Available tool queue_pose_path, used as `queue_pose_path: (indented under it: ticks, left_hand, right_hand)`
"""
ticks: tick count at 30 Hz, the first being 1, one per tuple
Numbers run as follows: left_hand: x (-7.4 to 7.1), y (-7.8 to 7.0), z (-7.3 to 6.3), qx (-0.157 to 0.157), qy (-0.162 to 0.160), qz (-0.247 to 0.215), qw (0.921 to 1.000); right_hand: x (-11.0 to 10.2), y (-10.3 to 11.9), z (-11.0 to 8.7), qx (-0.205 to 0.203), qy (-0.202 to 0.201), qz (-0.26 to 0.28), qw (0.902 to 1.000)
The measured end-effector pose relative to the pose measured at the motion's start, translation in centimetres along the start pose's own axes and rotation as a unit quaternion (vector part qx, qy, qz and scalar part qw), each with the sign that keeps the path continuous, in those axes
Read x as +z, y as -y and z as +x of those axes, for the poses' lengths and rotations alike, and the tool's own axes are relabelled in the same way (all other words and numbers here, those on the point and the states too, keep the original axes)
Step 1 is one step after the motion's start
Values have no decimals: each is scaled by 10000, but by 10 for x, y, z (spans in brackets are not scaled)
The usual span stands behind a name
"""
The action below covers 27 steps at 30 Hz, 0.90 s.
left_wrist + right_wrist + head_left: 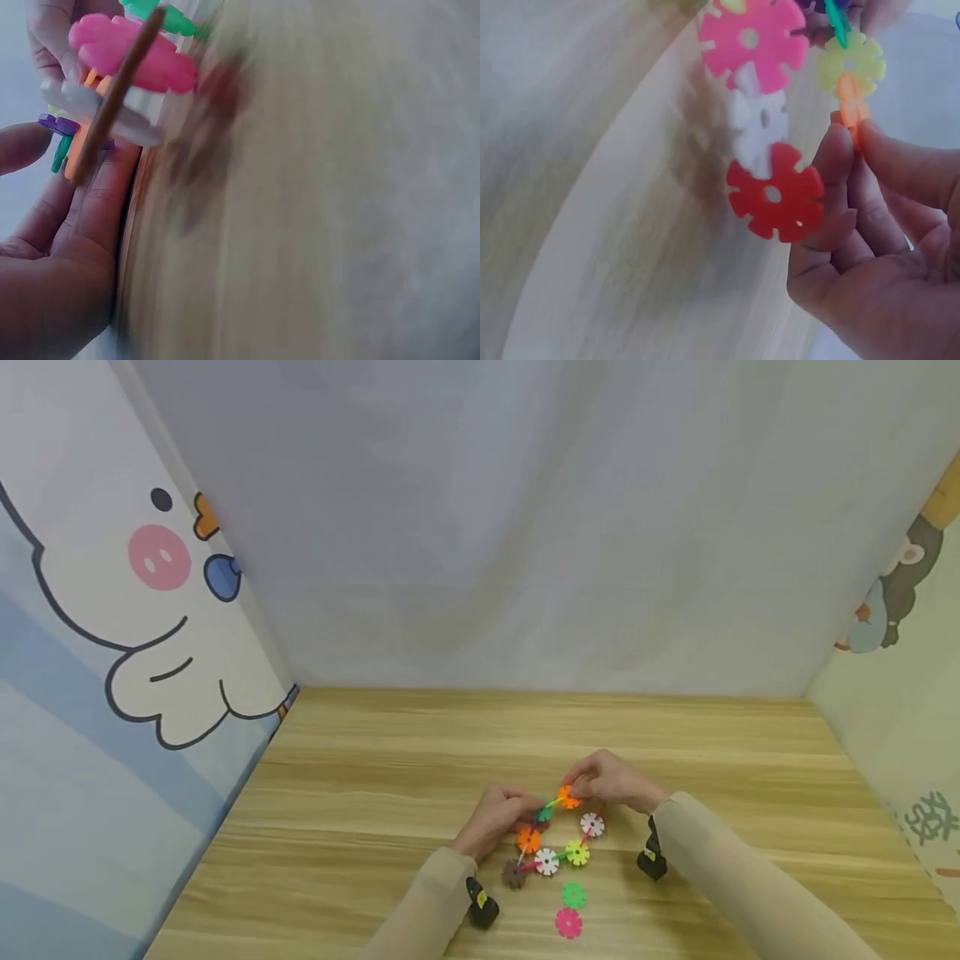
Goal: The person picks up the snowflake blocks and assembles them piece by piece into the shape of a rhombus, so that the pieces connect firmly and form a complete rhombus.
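Note:
A chain of slotted, flower-shaped plastic discs bends round into a loop between both hands. Thumb and fingertips of my right hand (611, 779) pinch an orange disc (852, 109), which is slotted into a yellow disc (874, 69). At the loop's left side my left hand (498, 820) grips the chain by a teal disc (545, 812), with a purple disc (60, 124) beside its thumb. Lower in the loop come another orange disc (528, 833), a brown disc (513, 878) and a white disc (542, 865). A red disc (799, 184) ends the chain near my right fingers.
Two loose discs, a green one (567, 890) and a pink one (563, 919), lie on the wood-grain table (337, 860) just nearer than the loop. A pale curtain (480, 568) hangs behind the table, with cartoon-printed panels on both sides.

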State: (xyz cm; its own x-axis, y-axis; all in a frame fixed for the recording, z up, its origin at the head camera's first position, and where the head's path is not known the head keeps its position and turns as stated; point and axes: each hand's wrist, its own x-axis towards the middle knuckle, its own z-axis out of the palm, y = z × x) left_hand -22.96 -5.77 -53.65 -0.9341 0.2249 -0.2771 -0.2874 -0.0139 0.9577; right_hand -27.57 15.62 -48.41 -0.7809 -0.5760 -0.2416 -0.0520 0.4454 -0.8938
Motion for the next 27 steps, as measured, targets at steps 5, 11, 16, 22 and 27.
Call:
queue_pose_path:
  ticks: [5, 11, 16, 22, 27]
  left_hand:
    - [0, 1, 0, -61, -10, -27, 10000]
    - [0, 2, 0, 51, -221, 380, 9990]
    - [0, 3, 1, 158, -364, 684, 9969]
    - [-1, 3, 1, 207, -409, 839, 9954]
    - [-1, 4, 0, 275, -396, 716, 9963]
  right_hand:
    - [6, -1, 6, -263, 100, -254, 9993]
    - [13, 4, 13, -384, 159, -674, 9969]
    - [17, 6, 18, -353, 118, -869, 9955]
    - [21, 6, 18, -239, -53, -946, 9952]
    - [21, 8, 17, -207, -194, -1114, 9934]
